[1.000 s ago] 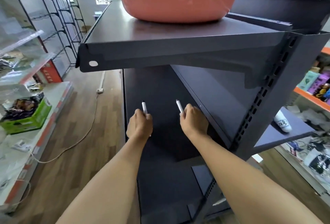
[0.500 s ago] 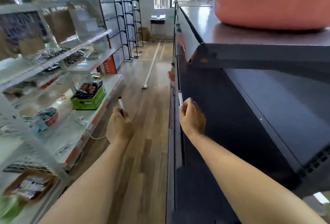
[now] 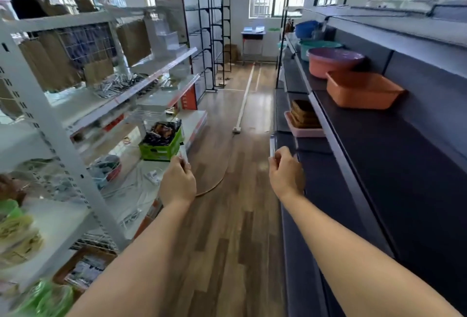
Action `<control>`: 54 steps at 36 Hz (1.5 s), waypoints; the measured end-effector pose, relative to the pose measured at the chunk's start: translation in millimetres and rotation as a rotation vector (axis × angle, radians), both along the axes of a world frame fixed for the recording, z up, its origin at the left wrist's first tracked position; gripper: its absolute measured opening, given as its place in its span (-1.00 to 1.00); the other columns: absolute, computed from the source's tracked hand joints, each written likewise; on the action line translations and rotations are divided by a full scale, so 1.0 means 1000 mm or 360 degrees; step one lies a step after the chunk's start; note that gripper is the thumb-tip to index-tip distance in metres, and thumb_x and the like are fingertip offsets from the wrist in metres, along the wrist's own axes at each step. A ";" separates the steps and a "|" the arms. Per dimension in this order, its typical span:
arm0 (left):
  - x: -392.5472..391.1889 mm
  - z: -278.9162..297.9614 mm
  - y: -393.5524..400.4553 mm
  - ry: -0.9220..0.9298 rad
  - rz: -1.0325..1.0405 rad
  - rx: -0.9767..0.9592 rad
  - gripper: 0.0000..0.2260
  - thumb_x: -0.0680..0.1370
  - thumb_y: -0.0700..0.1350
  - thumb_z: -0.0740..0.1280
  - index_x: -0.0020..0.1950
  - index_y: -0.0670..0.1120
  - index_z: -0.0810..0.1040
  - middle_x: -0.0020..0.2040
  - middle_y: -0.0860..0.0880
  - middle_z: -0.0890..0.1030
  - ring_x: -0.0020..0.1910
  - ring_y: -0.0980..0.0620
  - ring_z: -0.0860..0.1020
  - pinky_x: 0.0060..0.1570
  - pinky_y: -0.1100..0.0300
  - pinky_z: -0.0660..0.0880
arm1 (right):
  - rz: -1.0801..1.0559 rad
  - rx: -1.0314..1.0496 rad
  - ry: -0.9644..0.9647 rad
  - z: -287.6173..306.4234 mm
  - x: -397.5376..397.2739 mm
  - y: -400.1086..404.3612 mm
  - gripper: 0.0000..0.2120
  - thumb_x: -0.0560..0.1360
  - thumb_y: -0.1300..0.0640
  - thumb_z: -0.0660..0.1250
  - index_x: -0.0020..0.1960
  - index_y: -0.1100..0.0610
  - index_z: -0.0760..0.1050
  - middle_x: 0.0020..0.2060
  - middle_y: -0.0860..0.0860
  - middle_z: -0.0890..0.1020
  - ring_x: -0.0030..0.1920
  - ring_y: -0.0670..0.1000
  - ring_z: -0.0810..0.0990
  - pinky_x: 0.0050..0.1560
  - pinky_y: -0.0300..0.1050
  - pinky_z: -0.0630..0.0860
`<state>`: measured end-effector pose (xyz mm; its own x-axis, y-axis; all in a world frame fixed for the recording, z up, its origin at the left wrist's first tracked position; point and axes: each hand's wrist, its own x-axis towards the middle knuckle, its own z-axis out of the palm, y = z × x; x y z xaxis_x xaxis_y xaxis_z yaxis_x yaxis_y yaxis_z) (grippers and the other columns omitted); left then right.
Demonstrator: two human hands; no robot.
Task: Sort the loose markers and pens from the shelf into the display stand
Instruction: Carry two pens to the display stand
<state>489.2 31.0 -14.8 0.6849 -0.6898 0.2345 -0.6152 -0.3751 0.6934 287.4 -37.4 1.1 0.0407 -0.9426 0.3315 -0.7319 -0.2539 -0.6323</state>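
Currently both forearms reach forward down the aisle, each hand carrying one writing tool upright. Left hand (image 3: 178, 184): fingers curled round the lower barrel of a white marker (image 3: 183, 153) with a dark tip, which stands above the knuckles, slightly tilted. Right hand (image 3: 286, 174): fingers curled, pinching the base of a second white pen (image 3: 272, 145), close beside the front edge of the dark shelf (image 3: 379, 165) on the right. Display stand: not identifiable in this view; the clear stepped unit (image 3: 168, 41) on the white rack (image 3: 50, 124) to the left might be it, but that cannot be confirmed. Risk 1: each grip covers only the bottom of the barrel, so a jolt while walking could tip a pen out onto the wooden floor (image 3: 227, 215), where it would likely roll under the shelving. Risk 2: the right pen travels very near the shelf lip; a brush against it could knock it loose. Risk 3: farther ahead a cable (image 3: 214, 182) curves across the floor and a white power strip (image 3: 236, 130) lies mid-aisle, a trip hazard if the gaze stays on the hands. Beyond, an orange tub (image 3: 364, 90) and pink basin (image 3: 333, 61) sit well apart from the hands.
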 end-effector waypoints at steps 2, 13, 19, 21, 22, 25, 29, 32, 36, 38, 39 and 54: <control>0.018 -0.002 -0.008 -0.0009 0.0012 0.0033 -0.83 0.65 -0.10 0.09 0.09 -0.14 0.42 0.00 -0.18 0.56 -0.07 -0.19 0.51 -0.25 0.08 0.30 | 0.0016 0.0007 -0.0009 -0.003 0.018 -0.009 -0.91 0.60 0.12 0.20 -0.07 0.07 0.34 -0.23 -0.05 0.45 -0.28 -0.07 0.35 -0.45 -0.30 0.12; 0.088 -0.022 -0.090 0.0025 0.0034 0.0061 -0.80 0.64 -0.12 0.11 0.11 -0.19 0.46 0.05 -0.20 0.55 0.01 -0.20 0.51 -0.19 0.08 0.32 | 0.0055 0.0076 0.0009 -0.031 0.097 -0.097 -0.96 0.60 0.11 0.19 0.01 0.07 0.39 -0.19 -0.03 0.50 -0.24 -0.03 0.44 -0.39 -0.24 0.22; 0.122 -0.037 -0.169 0.0016 0.0015 0.0056 -0.85 0.65 -0.09 0.10 0.05 -0.12 0.41 -0.11 -0.17 0.58 -0.21 -0.17 0.50 -0.32 0.09 0.33 | 0.0085 0.0061 -0.0012 -0.038 0.130 -0.174 -0.94 0.59 0.13 0.21 0.04 0.09 0.43 -0.19 -0.01 0.56 -0.13 0.07 0.59 -0.16 -0.02 0.53; 0.131 -0.037 -0.198 0.0018 0.0023 0.0040 -0.87 0.65 -0.09 0.10 0.00 -0.10 0.38 -0.15 -0.15 0.56 -0.28 -0.14 0.47 -0.37 0.11 0.30 | 0.0069 0.0058 -0.0003 -0.038 0.139 -0.203 -0.93 0.59 0.13 0.22 0.05 0.09 0.43 -0.14 0.04 0.61 -0.11 0.11 0.59 -0.09 0.11 0.55; 0.135 -0.037 -0.214 0.0014 0.0021 0.0041 -0.87 0.64 -0.09 0.10 -0.01 -0.11 0.38 -0.16 -0.14 0.55 -0.28 -0.13 0.46 -0.37 0.12 0.29 | 0.0067 0.0055 -0.0004 -0.036 0.143 -0.219 -0.93 0.59 0.13 0.22 0.05 0.09 0.43 -0.14 0.05 0.61 -0.11 0.12 0.59 -0.08 0.14 0.55; 0.149 -0.032 -0.260 0.0002 0.0009 0.0036 -0.87 0.64 -0.09 0.10 -0.01 -0.11 0.38 -0.16 -0.14 0.55 -0.28 -0.13 0.47 -0.36 0.13 0.30 | 0.0079 0.0068 -0.0018 -0.030 0.154 -0.267 -0.94 0.59 0.13 0.21 0.03 0.09 0.42 -0.18 0.00 0.57 -0.13 0.10 0.58 -0.09 0.09 0.53; 0.164 -0.023 -0.316 -0.0031 -0.0004 0.0034 -0.90 0.65 -0.11 0.10 -0.03 -0.08 0.35 -0.18 -0.11 0.54 -0.26 -0.13 0.50 -0.35 0.12 0.34 | 0.0104 0.0086 -0.0028 -0.021 0.168 -0.325 -0.92 0.60 0.12 0.20 0.05 0.10 0.43 -0.17 -0.03 0.53 -0.12 0.09 0.56 -0.08 0.07 0.51; 0.172 -0.021 -0.354 -0.0058 -0.0002 0.0033 -0.90 0.64 -0.12 0.12 -0.05 -0.09 0.35 -0.15 -0.11 0.54 -0.24 -0.12 0.48 -0.33 0.12 0.30 | 0.0109 0.0115 -0.0023 -0.018 0.178 -0.360 -0.89 0.61 0.12 0.19 0.08 0.11 0.44 -0.17 -0.03 0.51 -0.13 0.07 0.54 -0.09 0.05 0.50; 0.186 -0.026 -0.405 -0.0024 -0.0002 0.0024 -0.90 0.63 -0.12 0.13 -0.06 -0.09 0.35 -0.13 -0.13 0.56 -0.19 -0.14 0.50 -0.28 0.10 0.35 | 0.0124 0.0130 -0.0026 -0.020 0.192 -0.404 -0.90 0.61 0.12 0.18 0.08 0.11 0.43 -0.15 -0.02 0.56 -0.20 0.00 0.48 -0.15 0.00 0.49; 0.194 -0.027 -0.430 -0.0020 -0.0014 0.0046 -0.90 0.64 -0.11 0.13 -0.05 -0.08 0.35 -0.14 -0.11 0.54 -0.18 -0.16 0.52 -0.27 0.10 0.37 | 0.0120 0.0140 -0.0026 -0.022 0.201 -0.429 -0.90 0.61 0.13 0.17 0.06 0.12 0.43 -0.16 -0.02 0.55 -0.21 0.00 0.47 -0.18 -0.03 0.46; 0.198 -0.028 -0.443 -0.0019 -0.0023 0.0057 -0.90 0.64 -0.11 0.13 -0.05 -0.08 0.34 -0.14 -0.10 0.53 -0.18 -0.15 0.51 -0.27 0.10 0.38 | 0.0116 0.0144 -0.0027 -0.023 0.206 -0.442 -0.90 0.61 0.13 0.18 0.06 0.12 0.43 -0.16 -0.02 0.55 -0.21 0.01 0.47 -0.17 -0.03 0.45; 0.326 -0.023 -0.663 -0.0051 -0.0050 -0.0026 -0.86 0.64 -0.11 0.10 -0.05 -0.13 0.38 -0.25 -0.08 0.50 -0.30 -0.13 0.45 -0.36 0.12 0.28 | 0.0033 0.0084 0.0005 -0.015 0.322 -0.665 -0.87 0.60 0.11 0.20 0.09 0.11 0.46 -0.11 0.04 0.62 -0.09 0.12 0.58 -0.21 -0.10 0.36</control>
